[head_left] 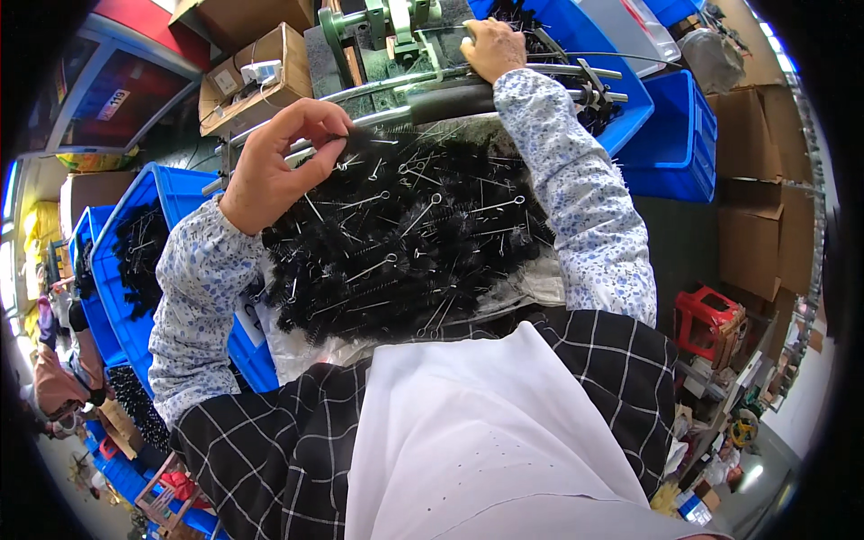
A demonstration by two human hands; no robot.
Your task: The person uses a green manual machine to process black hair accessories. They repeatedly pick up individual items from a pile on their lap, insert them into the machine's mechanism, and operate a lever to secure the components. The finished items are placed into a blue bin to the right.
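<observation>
Left hand (279, 157) pinches one black bottle brush (355, 142); right hand (490, 47) grips the far machine lever (540, 72).
The brush's long axis runs left to right, atop the near brush pile (405, 243).

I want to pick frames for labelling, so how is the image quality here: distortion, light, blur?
Head view: strong fisheye bend, with a black rim at the corners and the blue bins curved. Light is even and soft. The black brush pile loses detail in its darkness. The left hand and right hand are sharp; the edges are softer.
</observation>
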